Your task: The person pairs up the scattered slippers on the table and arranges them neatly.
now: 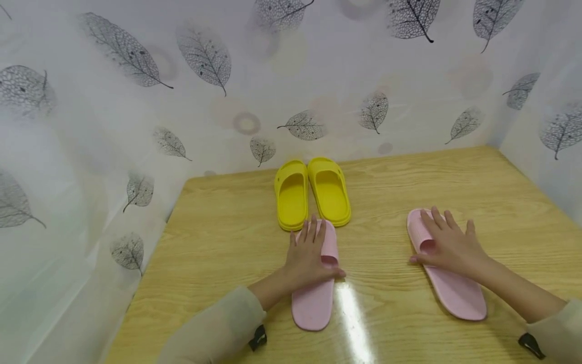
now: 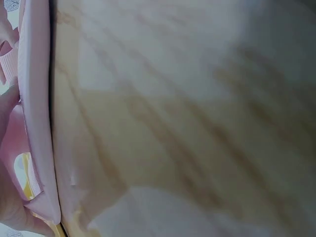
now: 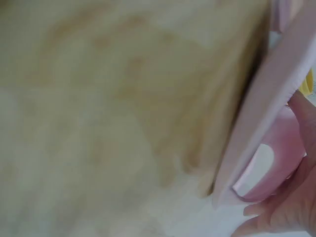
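Two pink slippers lie on a wooden tabletop, toes pointing away from me. My left hand rests over the strap of the left pink slipper, its fingers straight and spread, its thumb reaching past the inner edge. Over the strap of the right pink slipper lies my right hand, fingers spread, thumb along the slipper's left edge. That slipper is angled, its toe towards the left. In the right wrist view, the thumb touches the sole's edge; the left wrist view has the left thumb at the other slipper's rim.
A pair of yellow slippers, the left one and the right one, stands side by side near the back, just beyond the left pink slipper. Leaf-printed white sheeting encloses the wooden tabletop at the back and sides.
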Demonstrator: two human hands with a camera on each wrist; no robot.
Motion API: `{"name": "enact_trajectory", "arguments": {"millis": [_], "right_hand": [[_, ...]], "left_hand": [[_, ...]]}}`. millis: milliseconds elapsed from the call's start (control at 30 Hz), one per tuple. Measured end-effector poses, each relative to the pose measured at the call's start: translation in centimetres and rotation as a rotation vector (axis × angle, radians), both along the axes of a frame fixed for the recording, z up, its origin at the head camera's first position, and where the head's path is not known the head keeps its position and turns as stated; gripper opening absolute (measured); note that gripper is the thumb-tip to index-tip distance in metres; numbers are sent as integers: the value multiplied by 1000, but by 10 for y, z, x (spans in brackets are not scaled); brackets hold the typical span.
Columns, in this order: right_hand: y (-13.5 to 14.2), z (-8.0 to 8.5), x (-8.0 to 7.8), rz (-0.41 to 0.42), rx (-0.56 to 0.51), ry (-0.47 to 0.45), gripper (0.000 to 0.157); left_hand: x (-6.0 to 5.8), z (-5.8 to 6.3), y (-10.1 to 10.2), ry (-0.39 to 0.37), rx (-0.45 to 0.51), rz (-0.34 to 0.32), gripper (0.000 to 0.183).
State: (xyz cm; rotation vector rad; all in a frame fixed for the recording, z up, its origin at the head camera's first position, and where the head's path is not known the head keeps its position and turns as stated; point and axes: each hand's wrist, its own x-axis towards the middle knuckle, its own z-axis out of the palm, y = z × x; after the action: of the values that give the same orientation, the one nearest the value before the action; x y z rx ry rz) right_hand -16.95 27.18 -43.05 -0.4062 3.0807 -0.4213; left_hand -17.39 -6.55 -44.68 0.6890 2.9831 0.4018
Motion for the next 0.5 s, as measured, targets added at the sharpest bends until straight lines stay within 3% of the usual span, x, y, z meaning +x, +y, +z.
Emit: {"name": "enact_trajectory", "arguments": {"millis": [233,500], "right_hand": [[6,-6,0,57,-165,-16,113],[10,-10,-1,94,-176,22,110]], "left_hand": [[0,-3,-1,-18,0,4,119],[3,-4,0,-4,-1,-4,115]]}}
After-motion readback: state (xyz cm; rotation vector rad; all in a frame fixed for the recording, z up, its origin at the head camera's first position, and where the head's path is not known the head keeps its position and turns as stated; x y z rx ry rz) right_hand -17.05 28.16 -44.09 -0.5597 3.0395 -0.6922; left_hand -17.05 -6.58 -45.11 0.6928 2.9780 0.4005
